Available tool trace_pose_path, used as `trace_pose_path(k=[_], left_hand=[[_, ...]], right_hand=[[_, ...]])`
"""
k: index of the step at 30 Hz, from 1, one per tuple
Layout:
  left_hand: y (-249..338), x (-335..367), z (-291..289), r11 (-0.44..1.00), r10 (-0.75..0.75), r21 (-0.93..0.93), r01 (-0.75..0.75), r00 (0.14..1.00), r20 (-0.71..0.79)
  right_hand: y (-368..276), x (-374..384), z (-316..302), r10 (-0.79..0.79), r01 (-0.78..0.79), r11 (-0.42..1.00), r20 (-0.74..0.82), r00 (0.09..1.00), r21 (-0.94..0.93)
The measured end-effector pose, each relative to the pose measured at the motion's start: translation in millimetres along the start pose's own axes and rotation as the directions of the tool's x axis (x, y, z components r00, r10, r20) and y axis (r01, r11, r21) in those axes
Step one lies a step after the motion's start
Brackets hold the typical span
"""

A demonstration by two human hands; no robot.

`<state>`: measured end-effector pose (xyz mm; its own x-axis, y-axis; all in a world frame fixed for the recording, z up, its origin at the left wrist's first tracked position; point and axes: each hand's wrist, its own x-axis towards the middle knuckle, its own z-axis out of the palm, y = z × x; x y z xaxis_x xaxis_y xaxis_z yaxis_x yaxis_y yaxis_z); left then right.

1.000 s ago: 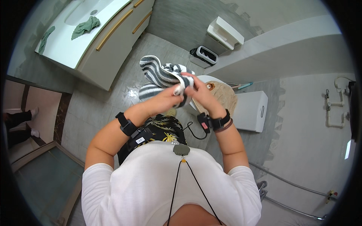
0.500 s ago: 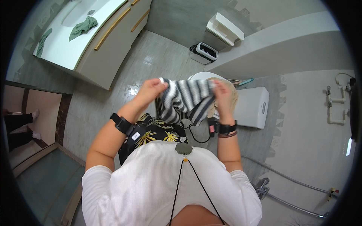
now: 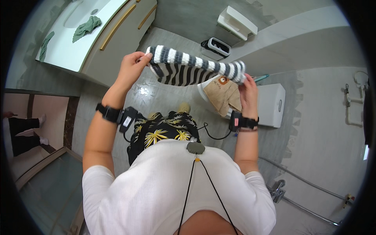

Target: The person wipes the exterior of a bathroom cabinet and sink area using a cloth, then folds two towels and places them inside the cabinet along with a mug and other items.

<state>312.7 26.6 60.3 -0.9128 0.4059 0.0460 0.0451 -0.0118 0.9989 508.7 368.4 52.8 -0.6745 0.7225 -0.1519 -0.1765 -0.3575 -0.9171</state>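
A towel with dark grey and white stripes (image 3: 184, 66) is stretched out in the air in front of me. My left hand (image 3: 133, 67) pinches its left end, and my right hand (image 3: 249, 92) grips the opposite end. The cloth sags a little between them, its upper edge sloping down to the right. Behind and below its right part, a beige cloth (image 3: 221, 94) with a small round animal motif lies over the white toilet (image 3: 203, 92). Part of that cloth is hidden by my right hand.
A white counter with a basin (image 3: 64, 55) at upper left carries a crumpled green cloth (image 3: 87, 29) and another green cloth (image 3: 46, 46). A small bin (image 3: 216, 48) stands by the far wall. Right of the toilet is a white box-shaped tank (image 3: 270, 105). Another person's legs (image 3: 25, 125) show far left.
Both hands have moved forward and apart. The bunched striped towel is now spread wide between them, and more of the beige cloth shows.
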Motion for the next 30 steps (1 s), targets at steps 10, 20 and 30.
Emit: trace_pose_path(k=[10, 20, 30], left_hand=[[8.6, 7.0, -8.1, 0.925, -0.281, 0.312, 0.218, 0.944, 0.171], [74.4, 21.0, -18.9, 0.942, 0.322, 0.203, -0.266, 0.888, -0.329], [119.4, -6.2, 11.1, 0.836, 0.541, 0.235, -0.496, 0.676, -0.5]], right_hand=[[12.2, 27.4, 61.7, -0.319, 0.605, 0.461, 0.515, 0.795, -0.649], [-25.4, 39.7, 143.3, -0.458, 0.871, 0.147, 0.748, 0.481, -0.47], [-45.4, 64.7, 158.7, -0.49, 0.776, 0.571, 0.647, 0.584, -0.268]])
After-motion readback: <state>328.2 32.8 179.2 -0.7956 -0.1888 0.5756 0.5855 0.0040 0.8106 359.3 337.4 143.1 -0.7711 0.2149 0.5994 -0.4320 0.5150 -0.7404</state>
